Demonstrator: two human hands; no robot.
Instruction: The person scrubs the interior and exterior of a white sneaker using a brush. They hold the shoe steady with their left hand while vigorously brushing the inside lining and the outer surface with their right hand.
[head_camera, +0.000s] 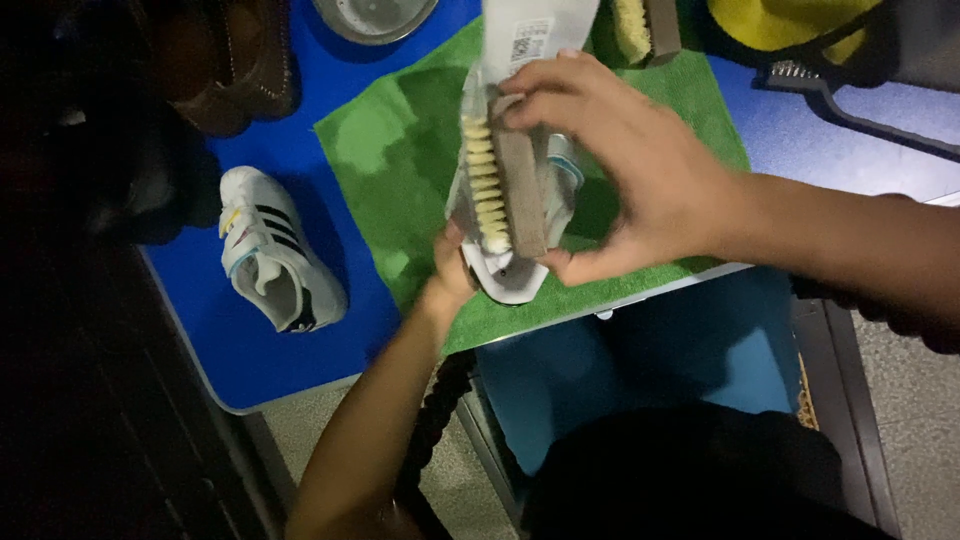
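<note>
Fingers (560, 95) of the right hand (625, 170) are clamped around a wooden brush (510, 185), thumb beneath, pale bristles facing left against a white shoe (510, 275). Left hand (452, 275) grips that shoe from below; its fingers are mostly hidden behind the shoe, curled on it. Shoe and brush are held just above a green cloth (400, 150) spread on the blue desk (250, 350). A second white shoe with dark stripes (275, 255) lies on the desk, left of the cloth. Another brush (640, 25) rests at the cloth's far edge.
</note>
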